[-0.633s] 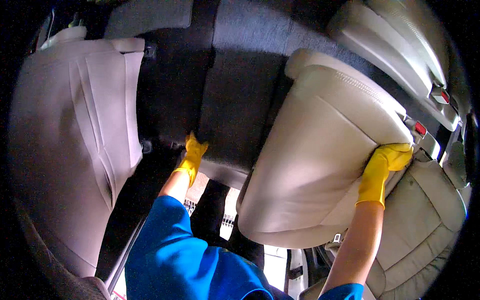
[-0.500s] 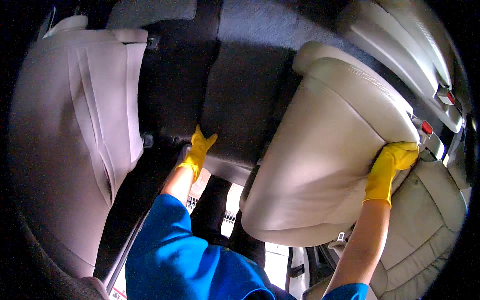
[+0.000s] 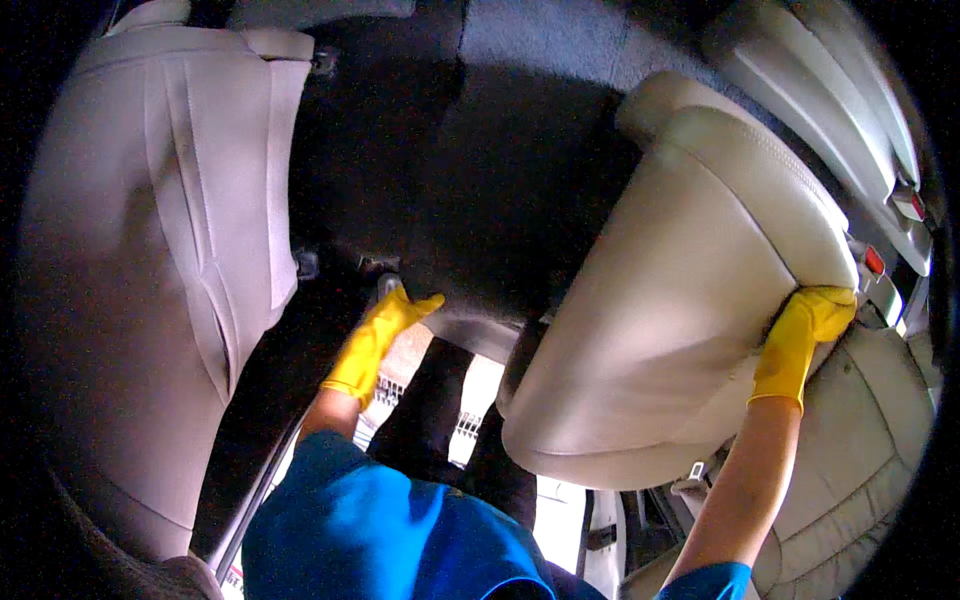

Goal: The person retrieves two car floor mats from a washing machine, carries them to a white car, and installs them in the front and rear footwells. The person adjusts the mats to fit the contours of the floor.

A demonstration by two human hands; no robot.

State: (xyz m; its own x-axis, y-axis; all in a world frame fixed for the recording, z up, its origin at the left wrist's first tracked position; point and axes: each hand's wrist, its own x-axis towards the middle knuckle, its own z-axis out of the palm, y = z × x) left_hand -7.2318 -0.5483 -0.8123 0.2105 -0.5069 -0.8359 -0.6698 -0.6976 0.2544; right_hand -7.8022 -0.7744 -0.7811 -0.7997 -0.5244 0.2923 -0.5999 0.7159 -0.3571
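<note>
My left hand, in a yellow rubber glove, is beside the door sill at the edge of the dark carpeted car floor. One digit stands out to the right from the others, and the hand is open with nothing visible in it. On the right, my right hand, in a matching glove, is bent around the edge of a beige car seat, where the cushion meets the backrest. Its fingers are closed over that edge, the tips partly hidden.
Another pale seat rises along the left side. Red-buttoned belt buckles stand beyond my right hand, with a further seat past them. My dark-trousered legs show below the sill, over bright ground with a grate.
My left hand has drawn back toward me and turned, its fingers less spread. The right hand keeps its place on the seat, while the whole view has shifted slightly.
</note>
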